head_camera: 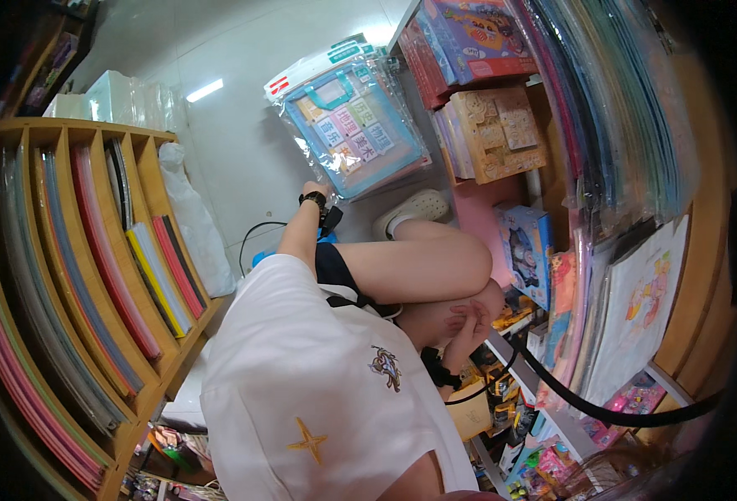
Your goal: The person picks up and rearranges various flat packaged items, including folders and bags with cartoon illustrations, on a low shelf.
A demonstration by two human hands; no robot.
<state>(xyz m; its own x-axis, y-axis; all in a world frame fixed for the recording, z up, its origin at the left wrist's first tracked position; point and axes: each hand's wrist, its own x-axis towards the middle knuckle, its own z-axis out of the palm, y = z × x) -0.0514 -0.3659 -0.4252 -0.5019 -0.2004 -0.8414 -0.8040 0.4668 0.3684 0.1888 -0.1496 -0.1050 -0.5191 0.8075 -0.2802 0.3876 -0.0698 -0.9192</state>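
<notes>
My left hand (316, 189), with a dark watch on the wrist, is at the lower left corner of a stack of clear-wrapped document bags (356, 128) with blue edges and a teal handle. Its fingers are mostly hidden, so a grip cannot be made out. The top bag bears coloured printed panels. By my bent knee is my right hand (470, 318), its fingers loosely curled and apart, nothing in them. A black band circles that wrist. My light clog (415, 211) is just below the bags.
A wooden divided rack (149, 366) with coloured folders stands at left, a white plastic bag (196, 219) beside it. Shelves at right hold boxed goods (524, 250), a patterned tan box (500, 134) and many hanging plastic sleeves (625, 113). A black cable (600, 410) crosses at lower right.
</notes>
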